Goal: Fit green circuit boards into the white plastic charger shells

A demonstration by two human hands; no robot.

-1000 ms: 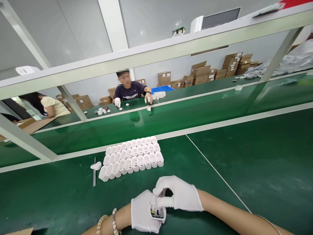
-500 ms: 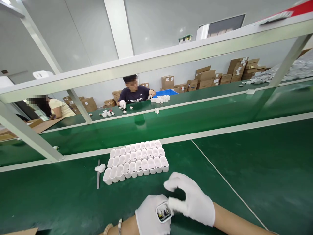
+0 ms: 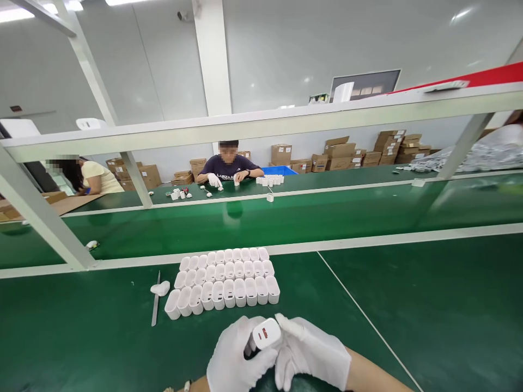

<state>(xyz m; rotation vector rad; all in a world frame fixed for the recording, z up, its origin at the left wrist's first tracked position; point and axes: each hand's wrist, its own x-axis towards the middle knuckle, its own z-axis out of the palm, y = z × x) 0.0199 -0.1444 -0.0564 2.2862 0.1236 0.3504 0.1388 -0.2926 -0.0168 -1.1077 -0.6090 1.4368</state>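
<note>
A white charger (image 3: 266,334) is held low in front of me, its end with the port slots turned up toward the camera. The fingers and thumb of my gloved left hand (image 3: 239,354) curl round its left side. Against its right side press the fingers of my right hand (image 3: 306,348), also gloved, with the thumb near the top edge. Beyond my hands stand several white charger housings (image 3: 229,294) in three rows, open ends up. To their left, a metal tweezers-like tool (image 3: 155,309) lies under a small white crumpled piece (image 3: 160,288).
A green conveyor belt (image 3: 327,212) runs behind the green worktable (image 3: 102,337), with a white frame (image 3: 261,127) above. A co-worker (image 3: 229,166) sits opposite, another person (image 3: 96,177) at far left. Cardboard boxes (image 3: 339,155) stand along the wall.
The charger has turned: its open end with parts inside faced up, now its port end does. My right hand has closed in from apart onto it. My view has tilted up.
</note>
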